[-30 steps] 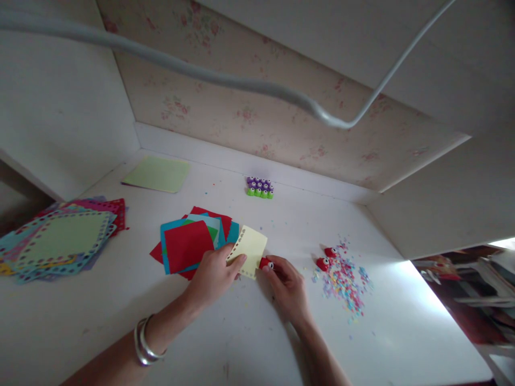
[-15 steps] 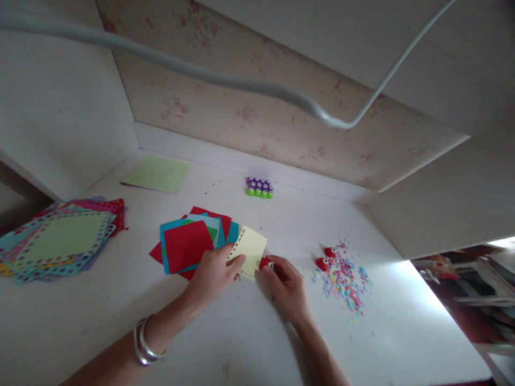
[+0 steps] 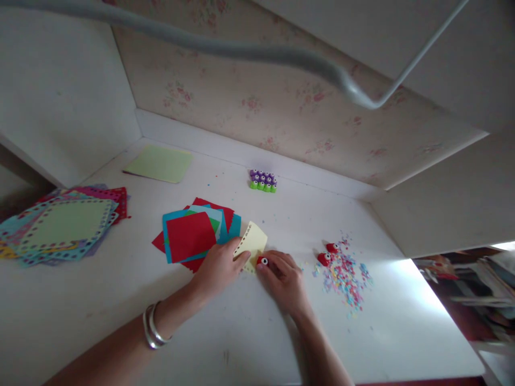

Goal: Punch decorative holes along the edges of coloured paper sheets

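My left hand (image 3: 223, 268) pinches a sheet of pale yellow paper (image 3: 256, 242) between thumb and fingers. Small punched holes run along the sheet's left edge and its lower edge. My right hand (image 3: 285, 281) is closed on a small red craft punch (image 3: 263, 261) with a white and black round top. That punch sits at the sheet's lower right edge; whether the paper is inside its slot cannot be seen. Two more red craft punches (image 3: 324, 259) stand to the right, beside a scatter of punched paper bits (image 3: 348, 281).
Red, blue and green paper squares (image 3: 191, 236) lie left of my hands. Farther left is a pile of hole-edged sheets (image 3: 66, 225), with pale green paper (image 3: 161, 162) behind. Purple and green punches (image 3: 263, 181) stand near the wall. A white cable (image 3: 241, 48) crosses overhead.
My right hand has brought the red craft punch left and onto the yellow paper's lower right edge. The sheet now curves slightly. The camera view has shifted a little.
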`<act>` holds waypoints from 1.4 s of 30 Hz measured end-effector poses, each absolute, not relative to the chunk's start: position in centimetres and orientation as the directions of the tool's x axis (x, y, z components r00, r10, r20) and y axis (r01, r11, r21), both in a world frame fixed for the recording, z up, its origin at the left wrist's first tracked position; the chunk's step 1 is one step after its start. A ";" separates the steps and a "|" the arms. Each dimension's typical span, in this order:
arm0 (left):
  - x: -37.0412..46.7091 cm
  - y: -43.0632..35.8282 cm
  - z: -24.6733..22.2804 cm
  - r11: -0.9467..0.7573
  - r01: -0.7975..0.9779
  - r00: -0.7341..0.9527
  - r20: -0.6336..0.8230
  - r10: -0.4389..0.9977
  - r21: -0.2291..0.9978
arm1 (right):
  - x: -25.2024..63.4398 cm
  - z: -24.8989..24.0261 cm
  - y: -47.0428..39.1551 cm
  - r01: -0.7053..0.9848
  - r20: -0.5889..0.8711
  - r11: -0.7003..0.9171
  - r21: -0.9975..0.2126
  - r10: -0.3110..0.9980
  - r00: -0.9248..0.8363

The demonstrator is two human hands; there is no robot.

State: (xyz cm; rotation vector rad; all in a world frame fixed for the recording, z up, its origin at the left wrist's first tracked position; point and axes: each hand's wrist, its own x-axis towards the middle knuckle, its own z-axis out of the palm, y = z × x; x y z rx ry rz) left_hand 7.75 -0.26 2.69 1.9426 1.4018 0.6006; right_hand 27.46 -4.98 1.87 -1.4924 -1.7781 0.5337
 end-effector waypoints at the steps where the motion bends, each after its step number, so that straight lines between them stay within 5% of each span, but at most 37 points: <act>1: 7.9 -0.3 2.6 -0.222 0.666 0.323 -0.007 0.946 0.712 | 27.5 2.0 -4.9 0.645 0.266 0.231 -0.729 0.963 -0.044; 8: 8.0 -0.7 2.2 -0.314 0.688 0.311 0.125 0.942 0.654 | 27.7 2.8 -3.9 0.625 0.217 0.160 -0.764 0.976 0.016; 14: 7.2 -1.2 3.0 -0.462 0.769 0.326 0.352 0.878 0.442 | 27.7 2.8 -3.0 0.632 0.223 0.215 -0.744 0.972 -0.068; 19: 7.4 -1.6 2.4 -0.557 0.713 0.466 0.306 0.830 0.426 | 27.5 2.4 -2.9 0.660 0.207 0.211 -0.721 0.975 -0.086; 29: 7.6 -1.7 2.5 -0.550 0.714 0.477 0.274 0.835 0.433 | 27.5 1.6 -3.1 0.653 0.190 0.194 -0.732 0.979 -0.078; 42: 7.9 -2.4 2.8 -0.542 0.742 0.443 0.319 0.838 0.395 | 26.6 1.7 -3.1 0.777 0.274 0.324 -0.540 0.941 -0.201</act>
